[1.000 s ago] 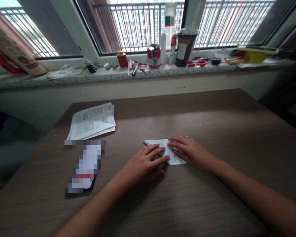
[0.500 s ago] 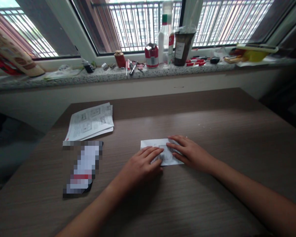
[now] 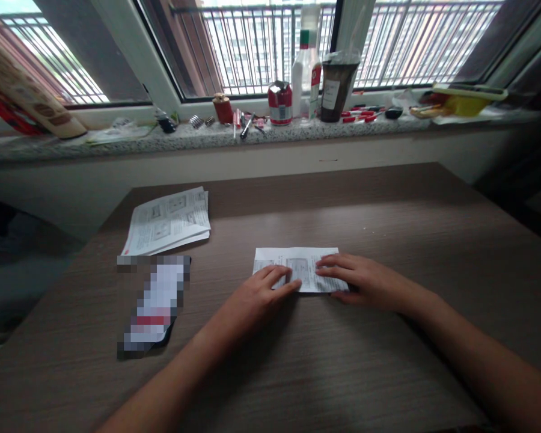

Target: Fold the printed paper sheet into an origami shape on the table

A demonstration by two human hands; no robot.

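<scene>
Both hands (image 3: 261, 294) flat on paper (image 3: 300, 264)

Unfolded since a second ago: printed paper (image 3: 297, 267) now a wider flat strip on the table (image 3: 388, 210), left hand (image 3: 256, 294) and right hand (image 3: 360, 279) spread further apart along it.

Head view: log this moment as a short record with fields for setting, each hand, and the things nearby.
setting: brown wooden table below a windowsill
left hand: fingers flat on the left part of the folded printed paper
right hand: fingers flat on the paper's right part
nearby on table: stack of printed sheets, blurred-out flat item
sill: red can, white bottle, dark cup
</scene>
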